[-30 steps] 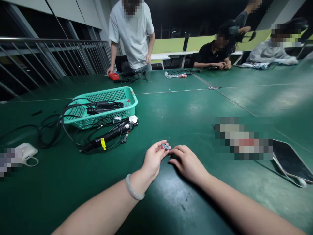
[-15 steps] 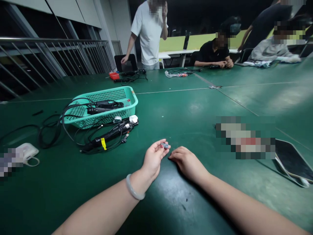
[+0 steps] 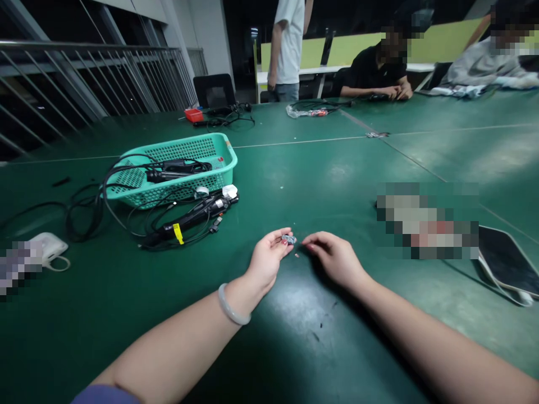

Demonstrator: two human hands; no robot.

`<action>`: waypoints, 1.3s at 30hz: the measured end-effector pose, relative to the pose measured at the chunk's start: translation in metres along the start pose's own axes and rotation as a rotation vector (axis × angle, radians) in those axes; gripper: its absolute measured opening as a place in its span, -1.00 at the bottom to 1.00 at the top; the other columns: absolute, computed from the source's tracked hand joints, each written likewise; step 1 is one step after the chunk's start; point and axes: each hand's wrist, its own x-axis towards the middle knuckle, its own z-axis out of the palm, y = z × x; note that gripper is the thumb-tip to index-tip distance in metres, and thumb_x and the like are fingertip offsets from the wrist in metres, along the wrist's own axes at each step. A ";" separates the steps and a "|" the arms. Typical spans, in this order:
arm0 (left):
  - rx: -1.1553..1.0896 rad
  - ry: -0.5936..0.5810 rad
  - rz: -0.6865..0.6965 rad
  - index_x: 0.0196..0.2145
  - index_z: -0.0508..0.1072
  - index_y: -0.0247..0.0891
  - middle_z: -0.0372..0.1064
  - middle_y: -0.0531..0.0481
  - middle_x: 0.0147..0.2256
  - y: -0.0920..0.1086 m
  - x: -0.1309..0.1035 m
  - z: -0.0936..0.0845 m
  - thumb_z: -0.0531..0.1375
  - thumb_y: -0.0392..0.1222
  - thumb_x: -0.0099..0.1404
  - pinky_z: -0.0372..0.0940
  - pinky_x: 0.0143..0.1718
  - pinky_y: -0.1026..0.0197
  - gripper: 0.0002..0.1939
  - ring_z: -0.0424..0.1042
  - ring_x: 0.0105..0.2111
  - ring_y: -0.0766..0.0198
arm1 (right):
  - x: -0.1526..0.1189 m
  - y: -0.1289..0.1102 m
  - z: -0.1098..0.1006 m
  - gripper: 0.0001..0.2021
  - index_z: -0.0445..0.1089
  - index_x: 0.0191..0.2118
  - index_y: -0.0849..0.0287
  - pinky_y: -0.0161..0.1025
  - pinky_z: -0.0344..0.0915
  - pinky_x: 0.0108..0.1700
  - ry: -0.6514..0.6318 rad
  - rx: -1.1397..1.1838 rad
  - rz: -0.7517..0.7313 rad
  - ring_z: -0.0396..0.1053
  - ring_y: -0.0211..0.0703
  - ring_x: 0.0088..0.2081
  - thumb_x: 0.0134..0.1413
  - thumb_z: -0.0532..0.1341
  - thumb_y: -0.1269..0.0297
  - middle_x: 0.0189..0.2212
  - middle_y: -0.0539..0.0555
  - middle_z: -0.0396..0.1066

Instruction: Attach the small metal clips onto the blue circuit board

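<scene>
My left hand (image 3: 266, 257) pinches a small grey-blue object (image 3: 289, 239) between thumb and fingers, just above the green table (image 3: 261, 179). A pale bangle (image 3: 231, 307) circles the left wrist. Just right of the object is my right hand (image 3: 334, 255), its fingers bent and thumb near the index finger; whether it holds something tiny cannot be made out. A tiny pinkish piece (image 3: 297, 255) lies on the table between the two hands.
A turquoise basket (image 3: 229, 174) with black cabled devices stands at the left. Before it lies a black device (image 3: 197, 216) with a yellow tag. A phone (image 3: 507, 261) and a blurred item lie right, a white case (image 3: 48, 247) far left. People are across the table.
My right hand has shifted slightly right, away from the left, and its thumb now shows. The tiny pinkish piece has come into view. The standing person has turned and lowered an arm.
</scene>
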 end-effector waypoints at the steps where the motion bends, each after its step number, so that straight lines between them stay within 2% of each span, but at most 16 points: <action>1: 0.013 -0.004 -0.002 -0.22 0.52 -0.34 0.47 -0.10 -0.24 0.000 0.000 0.000 0.14 -0.48 0.20 0.27 0.05 0.09 -0.77 0.45 -0.20 0.33 | 0.001 0.002 -0.002 -0.87 0.46 -0.33 0.13 -0.17 0.34 -0.18 -0.001 0.073 0.077 0.42 -0.16 -0.33 0.02 0.16 0.32 -0.38 0.05 0.50; 5: 0.079 -0.031 0.006 -0.24 0.52 -0.33 0.47 -0.09 -0.21 -0.002 0.000 0.001 0.19 -0.50 0.14 0.30 -0.01 0.10 -0.76 0.43 -0.25 0.34 | 0.006 0.007 -0.008 -0.77 0.44 -0.34 0.16 -0.20 0.36 -0.30 -0.026 0.355 0.258 0.38 -0.22 -0.46 -0.15 0.30 0.16 -0.50 0.01 0.45; 9: 0.141 -0.079 0.029 -0.22 0.52 -0.33 0.48 -0.09 -0.23 -0.003 0.001 0.000 0.23 -0.50 0.07 0.31 -0.08 0.09 -0.71 0.42 -0.31 0.33 | 0.008 0.006 -0.009 -0.64 0.43 -0.35 0.18 -0.20 0.39 -0.26 -0.020 0.530 0.301 0.40 -0.25 -0.45 -0.31 0.40 0.07 -0.47 0.03 0.48; 13: 0.163 -0.102 0.031 -0.23 0.53 -0.33 0.49 -0.11 -0.24 -0.005 0.001 -0.001 0.24 -0.50 0.05 0.30 -0.08 0.08 -0.71 0.42 -0.29 0.31 | 0.008 0.005 -0.009 -0.58 0.43 -0.33 0.17 -0.17 0.43 -0.18 -0.012 0.583 0.294 0.46 -0.22 -0.39 -0.35 0.43 0.03 -0.40 0.07 0.52; 19: 0.133 -0.141 0.016 -0.23 0.54 -0.32 0.50 -0.10 -0.24 -0.005 0.000 -0.001 0.25 -0.52 0.01 0.24 0.05 0.06 -0.67 0.43 -0.24 0.32 | 0.005 0.004 -0.009 -0.60 0.42 -0.30 0.17 -0.09 0.46 -0.13 0.044 0.516 0.210 0.52 -0.10 -0.29 -0.26 0.41 0.02 -0.37 0.11 0.55; 27: 0.199 -0.143 -0.001 -0.17 0.50 -0.32 0.48 -0.11 -0.23 -0.001 -0.004 0.001 0.24 -0.52 0.04 0.27 0.03 0.07 -0.64 0.44 -0.21 0.31 | -0.006 -0.008 -0.005 -0.88 0.47 -0.30 0.13 -0.10 0.42 -0.08 0.138 0.274 0.009 0.49 -0.13 -0.25 -0.01 0.26 0.28 -0.32 0.08 0.53; 32: 0.184 -0.149 0.014 -0.18 0.49 -0.32 0.47 -0.11 -0.21 -0.002 -0.004 0.001 0.25 -0.53 0.03 0.26 0.05 0.05 -0.64 0.44 -0.20 0.30 | -0.007 -0.007 -0.004 -0.89 0.48 -0.29 0.12 -0.12 0.41 -0.09 0.135 0.177 -0.094 0.47 -0.16 -0.25 0.04 0.22 0.34 -0.30 0.07 0.51; 39: 0.162 -0.167 0.028 -0.20 0.50 -0.30 0.47 -0.08 -0.24 -0.003 -0.002 -0.001 0.27 -0.53 0.00 0.27 0.02 0.08 -0.63 0.43 -0.23 0.32 | -0.007 -0.008 -0.003 -0.88 0.47 -0.28 0.10 -0.12 0.42 -0.07 0.112 0.140 -0.127 0.46 -0.15 -0.21 0.06 0.20 0.36 -0.28 0.06 0.51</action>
